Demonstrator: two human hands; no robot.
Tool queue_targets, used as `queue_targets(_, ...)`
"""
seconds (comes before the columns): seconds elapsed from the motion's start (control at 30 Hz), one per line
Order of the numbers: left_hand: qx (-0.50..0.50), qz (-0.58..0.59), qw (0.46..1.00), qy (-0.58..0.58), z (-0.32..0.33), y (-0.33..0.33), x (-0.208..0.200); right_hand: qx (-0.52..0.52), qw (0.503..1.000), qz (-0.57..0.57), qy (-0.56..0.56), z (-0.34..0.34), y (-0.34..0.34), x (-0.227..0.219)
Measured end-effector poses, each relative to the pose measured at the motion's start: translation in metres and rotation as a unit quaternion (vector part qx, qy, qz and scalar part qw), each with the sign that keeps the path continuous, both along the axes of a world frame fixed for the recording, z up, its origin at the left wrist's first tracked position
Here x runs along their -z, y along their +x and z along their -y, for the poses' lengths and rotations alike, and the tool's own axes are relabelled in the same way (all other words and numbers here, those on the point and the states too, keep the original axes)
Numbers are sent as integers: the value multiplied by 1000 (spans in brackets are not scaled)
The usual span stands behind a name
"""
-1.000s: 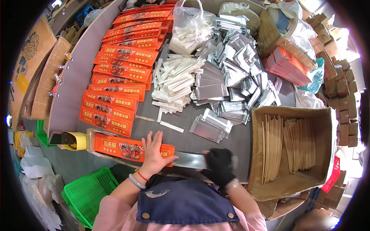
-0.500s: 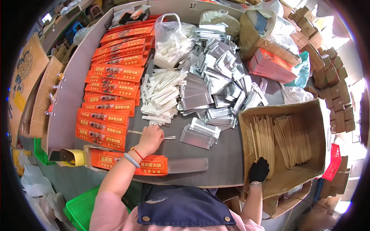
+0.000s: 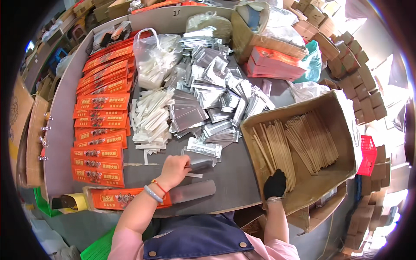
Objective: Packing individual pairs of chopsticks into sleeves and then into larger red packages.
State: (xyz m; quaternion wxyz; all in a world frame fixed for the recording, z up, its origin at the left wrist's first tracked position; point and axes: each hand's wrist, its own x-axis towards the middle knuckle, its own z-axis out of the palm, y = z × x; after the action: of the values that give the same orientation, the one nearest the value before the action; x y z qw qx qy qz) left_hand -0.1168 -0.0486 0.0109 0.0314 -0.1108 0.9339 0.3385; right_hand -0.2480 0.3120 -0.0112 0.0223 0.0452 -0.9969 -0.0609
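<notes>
My bare left hand is over the grey table with its fingers closed. A slim white paper packet sticks out from under them, and the fingertips reach a flat silver-edged packet. My right hand, in a black glove, is inside the near left corner of a cardboard box. Its fingers curl around the lower ends of wooden chopsticks, which slant apart from the rest; the fingertips are partly hidden. In front of my left forearm lie red printed sleeves and a clear plastic sleeve.
Stacked red sleeves run along the table's left side. White slim packets and silver packets are heaped mid-table, near a clear plastic bag. A low grey wall edges the table. Red packs lie at back right.
The view has shifted, so the table's contents appear further left. My left hand has moved right from the white packets to the silver-edged packet. The right hand stays in the box's near corner.
</notes>
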Motion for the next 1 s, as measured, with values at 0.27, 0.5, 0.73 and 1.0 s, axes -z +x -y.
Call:
queue_targets(0.27,40,-41,998,-7,-12,59,-25,-193,905,38,-378,31,16,-50)
queue_targets(0.5,0,-30,995,-92,2,22,21,-200,841,71,-498,58,29,-52)
queue_targets(0.73,56,-20,996,-72,-36,40,-12,-261,872,189,-367,41,23,-58)
queue_targets(1.0,-60,-65,993,-73,-18,101,-38,-341,867,253,-261,38,11,-51)
